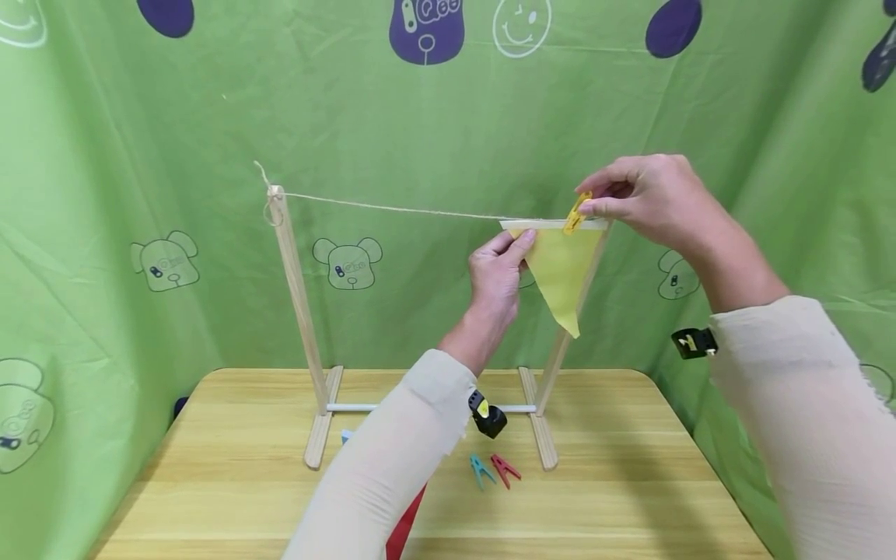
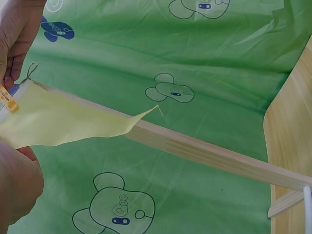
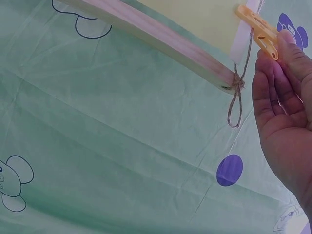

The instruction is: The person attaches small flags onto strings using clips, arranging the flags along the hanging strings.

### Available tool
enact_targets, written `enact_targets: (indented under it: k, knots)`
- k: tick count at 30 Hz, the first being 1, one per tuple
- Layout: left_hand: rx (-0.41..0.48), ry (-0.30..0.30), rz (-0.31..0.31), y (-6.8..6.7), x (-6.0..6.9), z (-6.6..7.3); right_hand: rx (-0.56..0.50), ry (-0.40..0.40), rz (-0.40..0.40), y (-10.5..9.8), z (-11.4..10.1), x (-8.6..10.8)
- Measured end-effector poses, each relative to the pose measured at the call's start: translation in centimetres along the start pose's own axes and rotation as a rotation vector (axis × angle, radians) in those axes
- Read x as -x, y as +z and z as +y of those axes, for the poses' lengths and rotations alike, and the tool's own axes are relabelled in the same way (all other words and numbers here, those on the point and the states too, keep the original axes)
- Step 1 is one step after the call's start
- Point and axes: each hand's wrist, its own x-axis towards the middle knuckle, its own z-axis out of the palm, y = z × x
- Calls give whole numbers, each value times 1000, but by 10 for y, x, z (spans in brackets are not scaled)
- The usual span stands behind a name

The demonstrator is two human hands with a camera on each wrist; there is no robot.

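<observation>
A yellow triangular pennant (image 1: 563, 268) with a white top band hangs point-down at the right end of a twine line (image 1: 392, 207). My left hand (image 1: 495, 268) pinches its upper left corner between thumb and fingers. At the band's right part, my right hand (image 1: 647, 194) pinches a yellow clothespin (image 1: 577, 213), whose jaws sit over the band. In the right wrist view the clothespin (image 3: 258, 31) lies across the white edge beside the twine; whether it grips the twine too, I cannot tell. The left wrist view shows the pennant's (image 2: 68, 119) tip curling.
Two wooden posts, left (image 1: 297, 295) and right (image 1: 553, 369), carry the twine and are joined low down by a white rod (image 1: 350, 407). On the table (image 1: 616, 498) lie a teal clothespin (image 1: 481, 470) and a red clothespin (image 1: 505, 470). A red piece (image 1: 404, 529) shows partly behind my left sleeve.
</observation>
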Motion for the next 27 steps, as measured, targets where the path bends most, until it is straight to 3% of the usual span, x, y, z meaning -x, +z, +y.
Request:
enact_targets:
  k: [17, 27]
  knots:
    - [-20, -13, -12, -1, 0, 2, 47, -33, -5, 3, -2, 1]
    - [-39, -5, -16, -3, -2, 1, 95, -37, -55, 4, -5, -1]
